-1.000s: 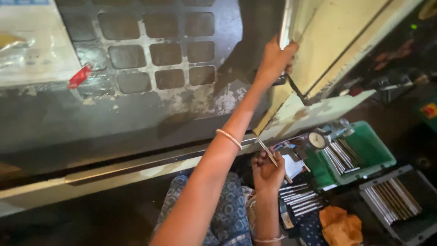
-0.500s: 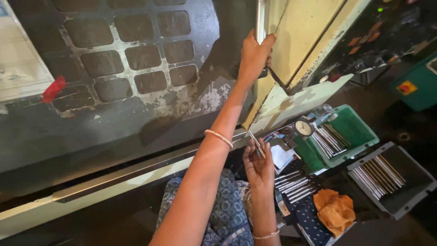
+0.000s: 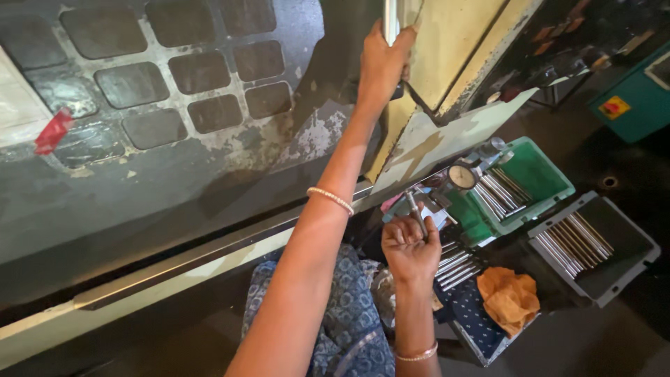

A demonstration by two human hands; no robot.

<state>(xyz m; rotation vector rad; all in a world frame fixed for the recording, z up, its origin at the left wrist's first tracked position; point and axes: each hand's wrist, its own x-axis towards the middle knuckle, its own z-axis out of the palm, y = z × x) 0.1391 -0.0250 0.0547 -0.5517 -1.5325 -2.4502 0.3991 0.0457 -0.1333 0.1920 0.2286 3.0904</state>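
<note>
My left hand (image 3: pixel 382 64) is clamped round the door handle (image 3: pixel 389 17) — a bright metal bar at the edge of the dark machine door (image 3: pixel 174 119). Below the handle, my right hand (image 3: pixel 410 246) is fisted on a thin metal rod (image 3: pixel 416 211). Right of that rod, a green tray (image 3: pixel 544 174) — then a grey tray (image 3: pixel 614 244) — holds more rods.

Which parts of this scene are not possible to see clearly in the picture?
Head view:
- Vertical metal handle: its top is cut by the upper edge; the left hand covers the part in its grip.
- Thin metal rod: its lower end is hidden inside the right hand.
- Dial gauge: markings too small to make out.
- Grey tray: rods partly in shadow.
</note>
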